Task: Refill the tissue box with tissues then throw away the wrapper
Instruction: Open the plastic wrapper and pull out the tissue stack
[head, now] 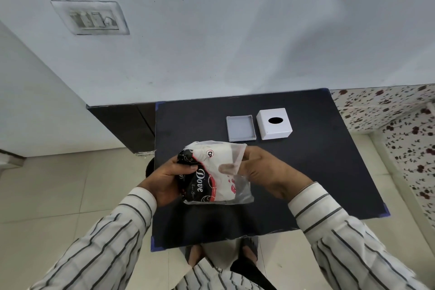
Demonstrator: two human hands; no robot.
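I hold a tissue pack in a clear plastic wrapper with black, red and white print above the near middle of the black table. My left hand grips the pack's left, black-printed end. My right hand pinches the wrapper's loose clear flap at the upper right, with its thumb behind the plastic. Farther back on the table stands the white tissue box cover, oval slot facing up. Its shallow grey base tray lies just left of it, open side up and holding nothing.
The table stands against a pale blue wall, with a dark cabinet to its left. A switch plate is on the wall. Beige floor tiles surround the table, and my sandalled feet show below its near edge. A floral-patterned surface lies at right.
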